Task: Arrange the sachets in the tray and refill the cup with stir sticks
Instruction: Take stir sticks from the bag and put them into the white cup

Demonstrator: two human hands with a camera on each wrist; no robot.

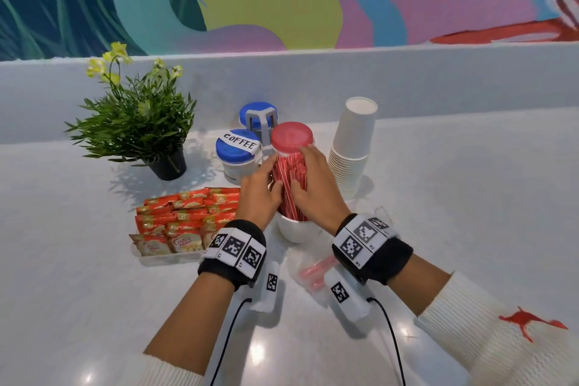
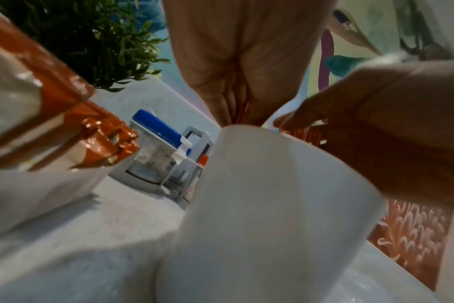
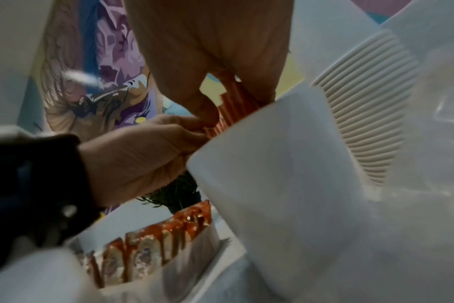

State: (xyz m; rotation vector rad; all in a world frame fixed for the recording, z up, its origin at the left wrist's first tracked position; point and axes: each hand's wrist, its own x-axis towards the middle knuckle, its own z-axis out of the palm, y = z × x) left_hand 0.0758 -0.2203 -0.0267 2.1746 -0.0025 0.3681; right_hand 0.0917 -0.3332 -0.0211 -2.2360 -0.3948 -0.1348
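A bundle of red-and-white stir sticks [image 1: 289,185] stands upright in a white cup [image 1: 296,230] at the counter's middle. My left hand [image 1: 261,188] wraps the bundle from the left and my right hand [image 1: 308,185] from the right, fingers curled round the sticks above the cup's rim. In the left wrist view the cup [image 2: 267,215] fills the front. The right wrist view shows the stir sticks [image 3: 229,114] rising from the cup [image 3: 285,184] between both hands. Orange and cream sachets [image 1: 181,216] lie in rows in a clear tray [image 1: 166,258] left of the cup.
Behind the cup stand a rack with a red-lidded jar [image 1: 291,136] and two blue-lidded jars [image 1: 236,150], one labelled COFFEE. A stack of paper cups [image 1: 352,147] is at the right, a potted plant [image 1: 141,122] at the left. A clear bag holding red sticks [image 1: 315,271] lies near my wrists.
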